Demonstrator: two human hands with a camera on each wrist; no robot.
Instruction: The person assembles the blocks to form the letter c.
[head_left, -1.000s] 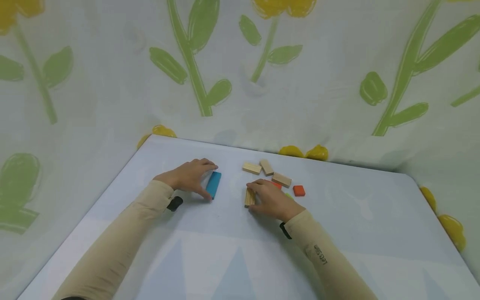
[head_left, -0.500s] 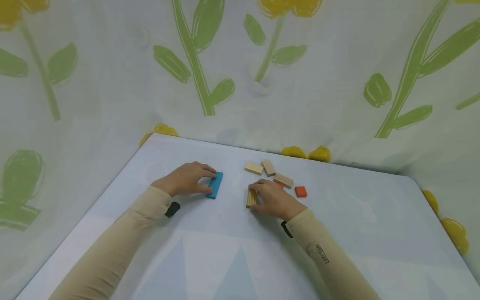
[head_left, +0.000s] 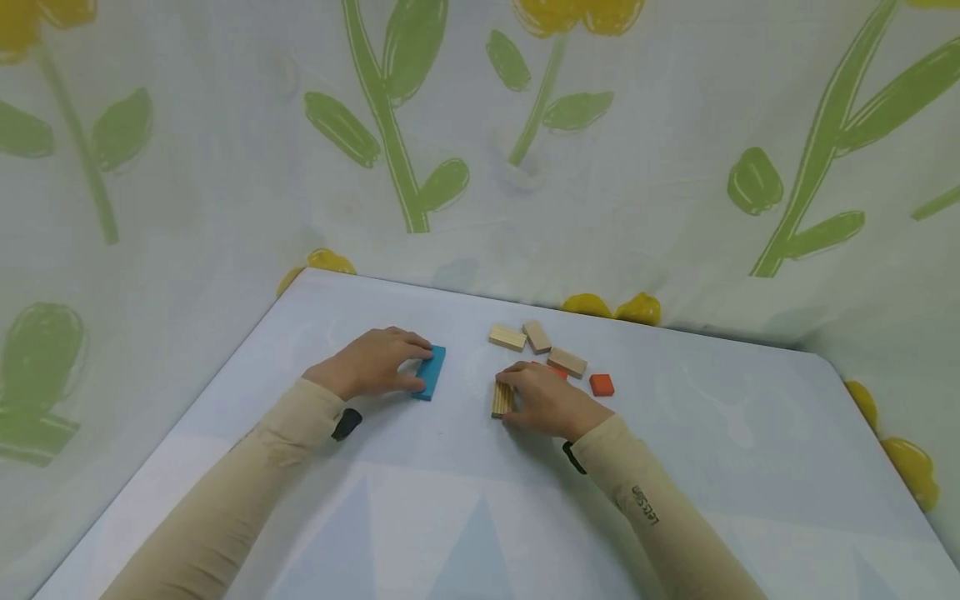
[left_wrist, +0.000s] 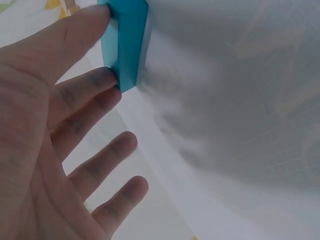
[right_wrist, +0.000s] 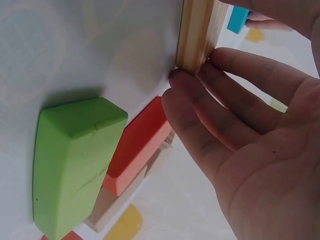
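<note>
Presently, item one: my left hand (head_left: 375,364), thumb and first two fingertips lightly pinching an oblong, flat blue block (head_left: 431,373), the spread short of its full length; ring and little fingers free. Location: flat on the white table with pale blue triangles (head_left: 675,450), left of all other blocks.

Item two: my right hand (head_left: 553,402), thumb at the near end and fingers at the far end of an oblong, line-grained wooden block (head_left: 502,401), spread to about its length. Location: right of the blue block, well apart from it.

Item three, loose stock: leftmost plain wooden block (head_left: 507,337); middle plain wooden block (head_left: 537,336); rightmost plain wooden block (head_left: 567,362); small red square block (head_left: 602,385); oblong red block (right_wrist: 140,145), partly behind my right hand; oblong green block (right_wrist: 75,160), visible only from the right wrist.

Handling note, by my judgement: light, even pressure from both sides, lest either block twist; right knuckles best held clear of the red and green neighbours.

Changes against one second ago: my left thumb and fingers, then spread wide about the blue block, now sit on it with a narrower gap. Right hand: much as before. Loose stock: unmoved, though the green sliver is now hidden from the head view.
</note>
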